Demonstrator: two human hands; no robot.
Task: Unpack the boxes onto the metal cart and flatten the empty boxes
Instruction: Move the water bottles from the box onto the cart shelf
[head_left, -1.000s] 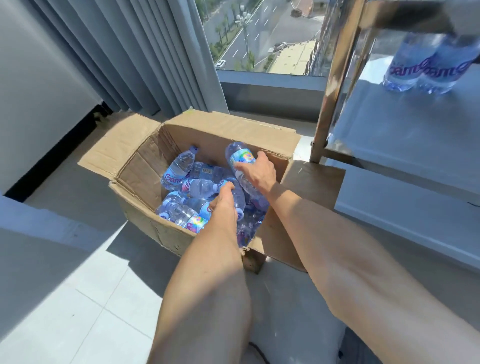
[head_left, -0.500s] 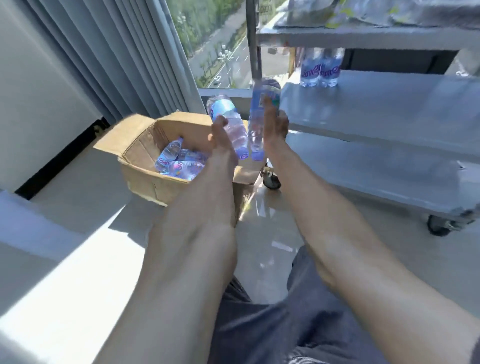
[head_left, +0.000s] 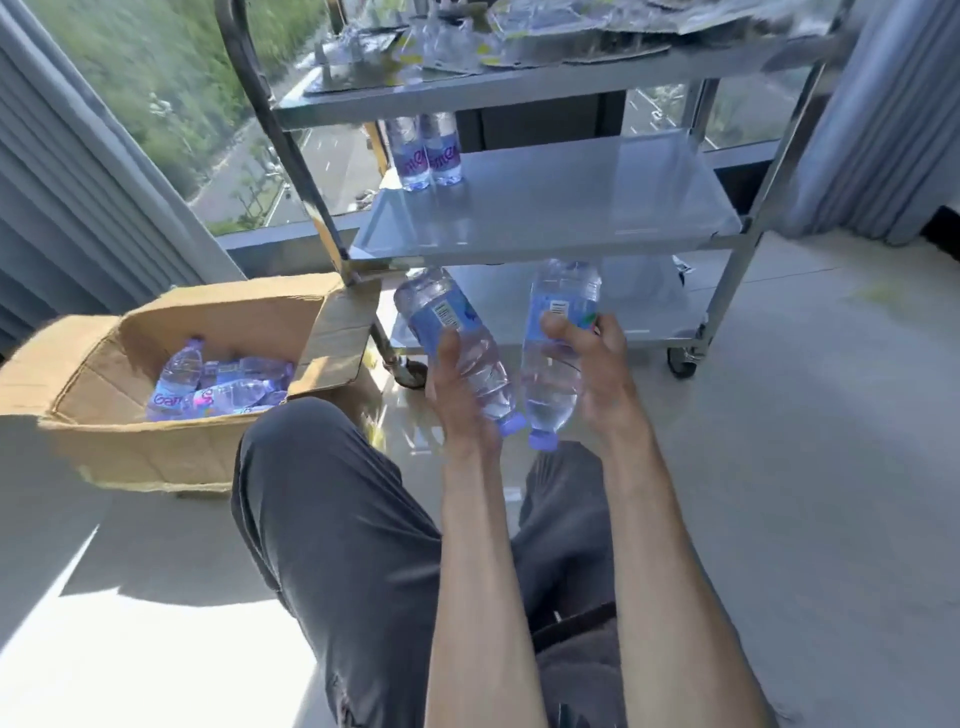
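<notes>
Carrying one water bottle in each hand, the person is midway through the unpacking step, with both bottles held in front of the metal cart (head_left: 545, 208), below the edge of its middle shelf. The left hand (head_left: 460, 395) is curled round a bottle (head_left: 452, 338) that tilts with its cap toward the person; the right hand (head_left: 592, 364) grips a second bottle (head_left: 556, 343), cap down, its base toward the cart. Neither bottle touches the cart yet.

Two bottles (head_left: 428, 150) already stand upright at the back left corner of the middle shelf. To the left of the cart sits the cardboard box (head_left: 171, 441), flaps open, with a heap of bottles (head_left: 218, 387) lying inside, so in my judgement much unpacking remains and flattening this box is some way off. Flattened cardboard (head_left: 545, 36) seems to lie on the cart's top shelf, though it is blurred.

The next move likely calls for turning both bottles base down and setting them upright on the middle shelf beside the standing pair.

Labels are blue and purple; partial lettering like "Gam" shows on a boxed bottle, but no full brand name reads clearly.
</notes>
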